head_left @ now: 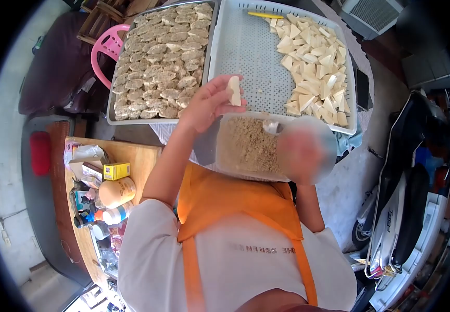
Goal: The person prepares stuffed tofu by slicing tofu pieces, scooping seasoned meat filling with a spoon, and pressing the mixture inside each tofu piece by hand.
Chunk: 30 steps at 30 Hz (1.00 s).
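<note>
My left hand (209, 103) is closed on a pale wedge-shaped piece (234, 91), held up over the near edge of the perforated tray (225, 52). Many similar pale pieces (313, 67) lie in that tray's right half, with a yellow-handled tool (265, 15) at its far edge. Below my hands is a plastic tub (225, 161) of crumbly brown filling (253, 143), a metal spoon (271, 126) at its far side. My right hand (303, 151) is blurred out at the tub's right end; its fingers cannot be made out. On the left, a metal tray (214, 31) holds rows of filled pieces (162, 62).
A pink chair back (109, 49) sits beside the metal tray. To the left, a wooden table (144, 156) carries a yellow box (116, 171), jars and bottles. A dark phone-like object (362, 89) lies right of the perforated tray. A motorbike (396, 223) stands at the right.
</note>
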### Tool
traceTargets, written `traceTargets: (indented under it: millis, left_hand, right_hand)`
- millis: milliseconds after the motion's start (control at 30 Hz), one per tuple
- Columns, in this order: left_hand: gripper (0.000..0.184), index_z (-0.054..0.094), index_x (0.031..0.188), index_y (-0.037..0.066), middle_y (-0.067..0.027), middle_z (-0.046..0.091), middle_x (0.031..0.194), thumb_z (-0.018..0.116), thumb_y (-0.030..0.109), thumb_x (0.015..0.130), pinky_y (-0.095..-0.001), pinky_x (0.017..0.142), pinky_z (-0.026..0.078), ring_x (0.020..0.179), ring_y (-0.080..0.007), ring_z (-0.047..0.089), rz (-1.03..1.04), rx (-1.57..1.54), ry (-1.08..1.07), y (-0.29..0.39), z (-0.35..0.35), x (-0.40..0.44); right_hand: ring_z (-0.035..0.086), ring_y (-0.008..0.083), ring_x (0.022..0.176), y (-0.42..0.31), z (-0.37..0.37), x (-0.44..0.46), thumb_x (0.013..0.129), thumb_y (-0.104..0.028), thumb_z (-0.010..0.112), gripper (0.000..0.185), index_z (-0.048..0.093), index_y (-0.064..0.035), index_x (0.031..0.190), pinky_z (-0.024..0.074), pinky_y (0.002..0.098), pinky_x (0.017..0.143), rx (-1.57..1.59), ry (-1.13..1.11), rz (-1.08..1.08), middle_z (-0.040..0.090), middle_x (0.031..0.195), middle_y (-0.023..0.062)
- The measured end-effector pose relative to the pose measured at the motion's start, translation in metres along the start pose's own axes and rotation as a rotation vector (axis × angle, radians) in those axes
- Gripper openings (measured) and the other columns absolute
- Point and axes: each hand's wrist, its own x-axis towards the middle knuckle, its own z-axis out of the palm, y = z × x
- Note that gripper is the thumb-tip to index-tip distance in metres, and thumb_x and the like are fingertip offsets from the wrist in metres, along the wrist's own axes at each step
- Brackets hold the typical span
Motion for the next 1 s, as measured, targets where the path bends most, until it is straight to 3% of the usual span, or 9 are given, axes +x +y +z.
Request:
traceTargets:
  millis: [67, 133, 167, 233, 500, 700, 900, 1000]
  left_hand:
    - [0.036, 0.045, 0.131, 0.003, -0.0084, 0.055, 0.113, 0.045, 0.006, 0.095, -0.0352, 0.089, 0.053, 0.102, -0.0206, 0.06, 0.03, -0.068, -0.029, -0.009, 0.01, -0.011]
    - [0.037, 0.044, 0.132, 0.003, -0.0074, 0.054, 0.112, 0.043, 0.005, 0.095, -0.0356, 0.09, 0.052, 0.102, -0.0202, 0.06, 0.025, 0.039, -0.012, -0.014, 0.017, -0.018]
    - [0.038, 0.043, 0.133, 0.003, -0.0068, 0.054, 0.111, 0.042, 0.004, 0.095, -0.0357, 0.09, 0.052, 0.103, -0.02, 0.06, 0.023, 0.092, -0.005, -0.016, 0.02, -0.021]
    - [0.041, 0.042, 0.134, 0.006, -0.005, 0.053, 0.112, 0.042, 0.003, 0.093, -0.032, 0.089, 0.05, 0.108, -0.0188, 0.058, 0.032, 0.137, 0.015, -0.018, 0.03, -0.023]
    - [0.043, 0.039, 0.135, 0.011, -0.0042, 0.053, 0.126, 0.04, 0.003, 0.092, -0.0254, 0.086, 0.045, 0.111, -0.0136, 0.055, 0.193, 0.346, 0.014, -0.034, 0.039, -0.024]
    - [0.046, 0.042, 0.138, 0.013, -0.0034, 0.059, 0.116, 0.041, 0.003, 0.093, -0.0223, 0.083, 0.045, 0.1, -0.0092, 0.055, 0.152, 0.398, 0.013, -0.023, 0.049, -0.031]
    - [0.042, 0.048, 0.133, 0.012, -0.0037, 0.06, 0.113, 0.04, 0.001, 0.093, -0.0237, 0.081, 0.047, 0.102, -0.0091, 0.055, 0.162, 0.287, -0.007, -0.048, 0.048, -0.029]
    - [0.04, 0.05, 0.131, 0.01, -0.0051, 0.059, 0.115, 0.039, 0.0, 0.093, -0.0257, 0.083, 0.048, 0.104, -0.0108, 0.055, 0.123, 0.47, -0.017, -0.05, 0.05, -0.036]
  right_hand:
    - [0.063, 0.0146, 0.059, -0.027, 0.017, -0.003, 0.089, -0.001, 0.053, 0.01, 0.06, 0.0042, 0.093, 0.0513, 0.0243, 0.055, 0.194, 0.101, 0.136, 0.065, 0.073, 0.0107]
    - [0.064, 0.0167, 0.061, -0.031, 0.022, -0.002, 0.087, 0.001, 0.054, 0.009, 0.06, 0.0034, 0.093, 0.0513, 0.0256, 0.056, 0.107, 0.074, -0.047, 0.065, 0.073, 0.0108]
    - [0.064, 0.018, 0.061, -0.027, 0.021, 0.004, 0.086, 0.002, 0.055, 0.009, 0.06, 0.003, 0.093, 0.0513, 0.0264, 0.056, -0.08, -0.009, -0.292, 0.065, 0.073, 0.0109]
    - [0.064, 0.0205, 0.063, -0.024, 0.021, 0.004, 0.083, 0.005, 0.055, 0.011, 0.06, 0.0024, 0.093, 0.0513, 0.0278, 0.057, -0.33, -0.104, -0.55, 0.065, 0.073, 0.0112]
    - [0.065, 0.0233, 0.064, -0.019, 0.026, -0.008, 0.081, 0.007, 0.055, 0.019, 0.058, 0.0025, 0.099, 0.0513, 0.0294, 0.057, -0.582, -0.171, -0.634, 0.065, 0.076, 0.0119]
    - [0.065, 0.0242, 0.065, -0.015, 0.027, -0.01, 0.08, 0.007, 0.055, 0.021, 0.057, 0.0019, 0.1, 0.0514, 0.0298, 0.057, -0.566, -0.161, -0.655, 0.065, 0.077, 0.0124]
    - [0.065, 0.0256, 0.068, -0.01, 0.029, -0.011, 0.078, 0.008, 0.057, 0.025, 0.056, 0.0003, 0.103, 0.0522, 0.0311, 0.059, -0.545, -0.193, -0.688, 0.065, 0.078, 0.0115]
    - [0.065, 0.0262, 0.069, -0.013, 0.037, -0.007, 0.077, 0.007, 0.058, 0.025, 0.058, -0.0007, 0.1, 0.0524, 0.0321, 0.059, -0.482, -0.182, -0.701, 0.065, 0.08, 0.0114]
